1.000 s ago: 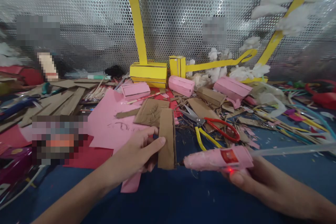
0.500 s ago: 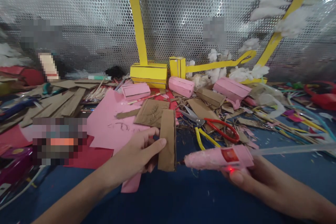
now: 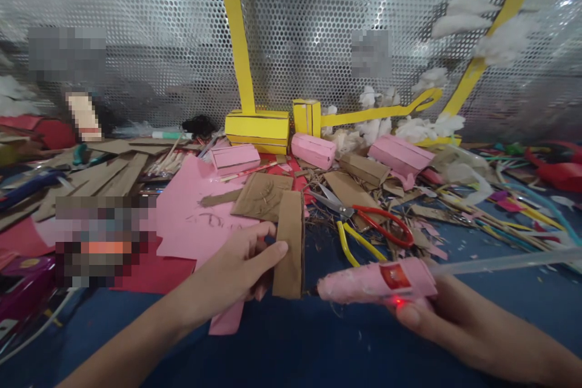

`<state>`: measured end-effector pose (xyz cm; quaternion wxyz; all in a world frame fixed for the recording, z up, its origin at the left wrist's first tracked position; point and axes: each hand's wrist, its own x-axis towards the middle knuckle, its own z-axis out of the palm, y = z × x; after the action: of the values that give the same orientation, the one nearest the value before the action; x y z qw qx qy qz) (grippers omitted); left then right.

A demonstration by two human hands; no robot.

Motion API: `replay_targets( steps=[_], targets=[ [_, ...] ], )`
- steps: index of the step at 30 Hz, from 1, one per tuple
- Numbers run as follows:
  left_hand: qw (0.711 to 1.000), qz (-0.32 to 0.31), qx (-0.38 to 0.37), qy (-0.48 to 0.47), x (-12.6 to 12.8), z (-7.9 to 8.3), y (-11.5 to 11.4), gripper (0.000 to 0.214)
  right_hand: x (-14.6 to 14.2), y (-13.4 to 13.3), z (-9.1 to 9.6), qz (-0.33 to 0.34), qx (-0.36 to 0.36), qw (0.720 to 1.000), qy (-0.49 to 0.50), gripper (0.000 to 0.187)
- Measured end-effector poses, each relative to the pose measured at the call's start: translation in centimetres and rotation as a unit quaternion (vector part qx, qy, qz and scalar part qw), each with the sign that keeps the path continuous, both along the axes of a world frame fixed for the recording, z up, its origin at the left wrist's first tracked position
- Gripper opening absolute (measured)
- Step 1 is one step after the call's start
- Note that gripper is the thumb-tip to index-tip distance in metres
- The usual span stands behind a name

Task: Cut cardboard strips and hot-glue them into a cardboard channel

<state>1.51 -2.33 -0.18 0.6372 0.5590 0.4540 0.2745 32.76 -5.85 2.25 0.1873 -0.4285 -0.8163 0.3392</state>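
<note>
My left hand [image 3: 248, 264] is closed on a brown cardboard strip [image 3: 290, 242], thumb on its face, fingers behind. The strip stands upright with its cut edge to the right. My right hand [image 3: 448, 321] grips a pink-wrapped glue gun [image 3: 373, 282] with a red light lit and a clear glue stick [image 3: 500, 262] out of its back. The dark nozzle is at the strip's lower right edge; I cannot tell whether it touches. Behind the gun lie red-handled scissors [image 3: 384, 224] and a yellow-handled tool [image 3: 359, 245].
Pink paper [image 3: 182, 218] and cardboard scraps [image 3: 264, 194] lie behind my left hand. Pink paper boxes [image 3: 313, 150] and a yellow box with an upright strip [image 3: 257, 132] stand at the back, before a perforated metal panel [image 3: 300, 24]. Sticks [image 3: 491, 224] lie to the right.
The glue gun has dipped slightly, its nozzle now lower along the strip's right edge. My left hand and the cardboard strip have hardly moved.
</note>
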Motion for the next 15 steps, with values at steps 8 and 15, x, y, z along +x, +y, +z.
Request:
replay_targets(
  steps=[8,15],
  targets=[
    [1.0,-0.013,0.004,-0.005,-0.02,-0.14,-0.02,0.035,-0.29,0.2,0.26,-0.01,-0.025,0.999,0.018,0.037],
    [1.0,-0.015,0.015,-0.003,-0.07,-0.14,0.03,0.032,-0.03,-0.17,0.14,0.001,-0.007,1.0,-0.001,0.038]
  ],
)
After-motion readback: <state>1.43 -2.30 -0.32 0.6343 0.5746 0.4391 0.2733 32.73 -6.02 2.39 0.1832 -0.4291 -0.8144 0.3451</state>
